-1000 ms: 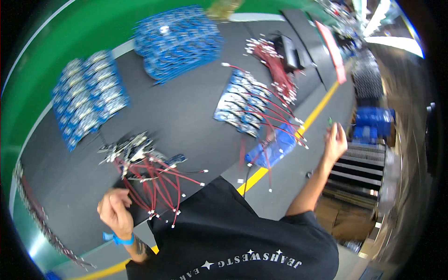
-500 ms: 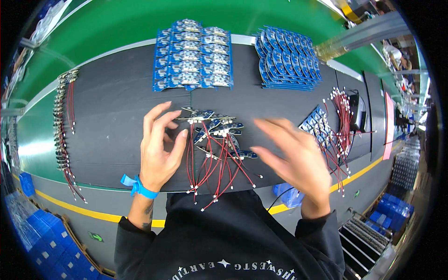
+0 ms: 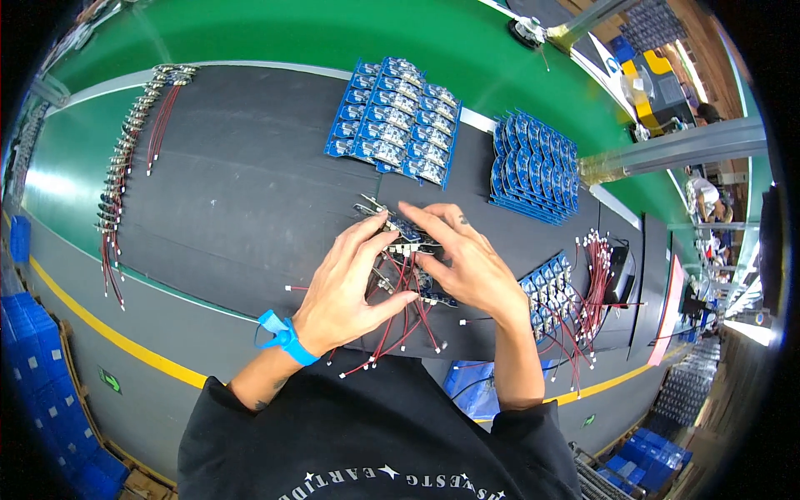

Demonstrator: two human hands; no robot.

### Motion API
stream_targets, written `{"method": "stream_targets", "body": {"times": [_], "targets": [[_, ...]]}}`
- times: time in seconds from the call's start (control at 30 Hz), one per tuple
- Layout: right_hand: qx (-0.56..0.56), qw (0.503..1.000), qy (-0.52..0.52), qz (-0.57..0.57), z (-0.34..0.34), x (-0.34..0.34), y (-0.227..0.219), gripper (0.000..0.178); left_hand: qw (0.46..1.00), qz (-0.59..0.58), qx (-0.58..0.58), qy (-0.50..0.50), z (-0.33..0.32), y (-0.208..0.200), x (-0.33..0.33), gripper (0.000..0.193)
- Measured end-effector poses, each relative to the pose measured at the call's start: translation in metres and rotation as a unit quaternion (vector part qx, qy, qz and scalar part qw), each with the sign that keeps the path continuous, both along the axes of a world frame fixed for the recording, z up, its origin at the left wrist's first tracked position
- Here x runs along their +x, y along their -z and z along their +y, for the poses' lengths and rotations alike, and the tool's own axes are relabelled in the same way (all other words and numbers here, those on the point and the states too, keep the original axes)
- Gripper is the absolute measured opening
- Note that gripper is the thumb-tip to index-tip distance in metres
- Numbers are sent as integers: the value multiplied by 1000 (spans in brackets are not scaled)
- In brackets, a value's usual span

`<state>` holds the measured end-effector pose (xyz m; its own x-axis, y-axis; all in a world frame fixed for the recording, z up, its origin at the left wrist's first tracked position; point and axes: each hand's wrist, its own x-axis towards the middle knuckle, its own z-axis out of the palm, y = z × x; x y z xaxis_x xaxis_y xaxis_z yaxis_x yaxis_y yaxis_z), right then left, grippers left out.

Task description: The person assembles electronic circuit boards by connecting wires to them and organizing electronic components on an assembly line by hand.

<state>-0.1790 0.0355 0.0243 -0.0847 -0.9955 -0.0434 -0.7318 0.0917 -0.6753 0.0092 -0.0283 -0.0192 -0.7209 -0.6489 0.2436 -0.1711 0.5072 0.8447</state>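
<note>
- Head view: my left hand [image 3: 346,287] is over the left side of the pile of boards [image 3: 407,248], thumb and fingers parted.
- My right hand [image 3: 471,262] is over the pile's right side, fingers spread, thumb apart; I can't tell whether my fingertips touch the boards.
- The pile lies between my hands on the mat [image 3: 250,167], its red wires [image 3: 385,340] trailing to the near side.
- Far: blue panels [image 3: 396,121], and a stack [image 3: 535,171] right of them.
- Right: more boards [image 3: 546,287] beside a wire bundle [image 3: 595,279].
- Left: a row of boards [image 3: 129,150].
</note>
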Motion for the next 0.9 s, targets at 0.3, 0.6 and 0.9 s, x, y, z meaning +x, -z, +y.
{"method": "stream_targets", "body": {"times": [0.3, 0.6, 0.9], "targets": [[-25, 997, -40, -62, -2, -2, 1, 24, 993, -66, -49, -88, 23, -1, -2, 84], [-118, 987, -105, 6, -20, 11, -17, 23, 989, 29, 45, -141, 20, -4, -1, 61], [-116, 969, -167, -143, -66, 36, -6, 50, 892, 211, 379, -127, -5, -14, 36, 39]]}}
